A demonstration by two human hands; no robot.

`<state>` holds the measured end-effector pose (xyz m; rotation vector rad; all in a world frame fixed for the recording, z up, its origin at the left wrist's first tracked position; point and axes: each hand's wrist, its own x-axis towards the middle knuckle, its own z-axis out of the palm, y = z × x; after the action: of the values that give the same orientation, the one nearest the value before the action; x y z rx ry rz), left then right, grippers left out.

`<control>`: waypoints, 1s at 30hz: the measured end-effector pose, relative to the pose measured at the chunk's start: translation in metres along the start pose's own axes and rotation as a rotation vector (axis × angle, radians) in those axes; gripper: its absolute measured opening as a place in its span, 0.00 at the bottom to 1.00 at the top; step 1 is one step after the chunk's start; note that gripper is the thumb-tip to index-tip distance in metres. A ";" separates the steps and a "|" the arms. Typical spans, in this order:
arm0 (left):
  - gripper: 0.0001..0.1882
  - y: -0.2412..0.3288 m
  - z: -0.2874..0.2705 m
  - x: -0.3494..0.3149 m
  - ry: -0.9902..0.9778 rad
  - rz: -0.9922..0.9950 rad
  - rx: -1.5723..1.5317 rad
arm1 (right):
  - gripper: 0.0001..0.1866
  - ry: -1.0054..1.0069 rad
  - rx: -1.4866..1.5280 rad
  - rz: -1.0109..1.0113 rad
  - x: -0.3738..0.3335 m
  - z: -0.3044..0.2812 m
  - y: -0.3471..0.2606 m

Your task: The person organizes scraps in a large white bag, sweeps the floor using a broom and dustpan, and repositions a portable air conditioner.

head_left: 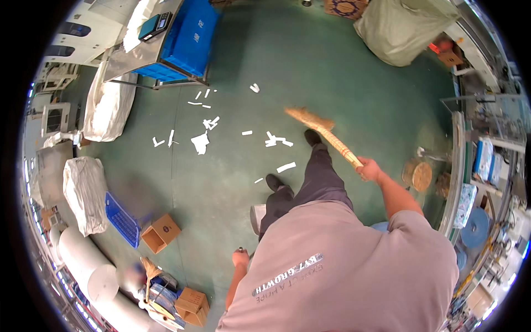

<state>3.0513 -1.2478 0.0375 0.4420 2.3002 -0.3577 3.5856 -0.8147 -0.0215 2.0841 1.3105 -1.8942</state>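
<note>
My right hand (368, 168) is closed around the striped handle of a straw broom, whose head (308, 117) rests on the green floor (332, 72) ahead of my right shoe (312, 136). White paper scraps (276, 139) lie just left of the broom head, and more scraps (201, 142) are scattered further left. My left hand (240, 258) hangs at my side, fisted on a thin dark handle that seems to lead to a pale dustpan (257, 218) beside my left shoe (275, 182).
A metal table (119, 63) holding a blue crate (191, 39) and a scale (155, 25) stands at the far left. Big sacks (395, 30) (86, 193), a blue basket (123, 219), cardboard boxes (160, 232) and white rolls (83, 260) line the left. Machinery (459, 166) runs along the right.
</note>
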 end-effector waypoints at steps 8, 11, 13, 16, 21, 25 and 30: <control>0.10 -0.056 -0.031 0.025 0.030 0.215 0.166 | 0.12 0.295 0.828 0.441 -0.104 0.102 0.113; 0.09 -0.066 -0.038 0.023 0.122 0.184 0.194 | 0.12 0.412 1.106 0.624 -0.096 0.117 0.158; 0.09 -0.071 -0.044 0.018 0.134 0.187 0.176 | 0.14 0.460 1.195 0.662 -0.090 0.124 0.176; 0.09 -0.093 -0.060 0.011 0.186 0.210 0.293 | 0.14 0.291 1.186 0.506 -0.078 0.144 0.208; 0.11 -0.112 -0.087 0.013 0.219 0.145 0.275 | 0.20 0.278 1.301 0.665 -0.054 0.206 0.198; 0.11 -0.148 -0.111 0.050 0.206 0.139 0.339 | 0.18 0.250 1.119 0.653 -0.064 0.247 0.149; 0.13 -0.207 -0.126 0.106 0.080 0.046 0.189 | 0.15 0.144 1.158 0.543 -0.047 0.310 0.073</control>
<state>2.8161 -1.3647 0.0715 0.6118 2.3385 -0.5467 3.3846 -1.0538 -0.0977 2.5549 -0.5912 -2.4508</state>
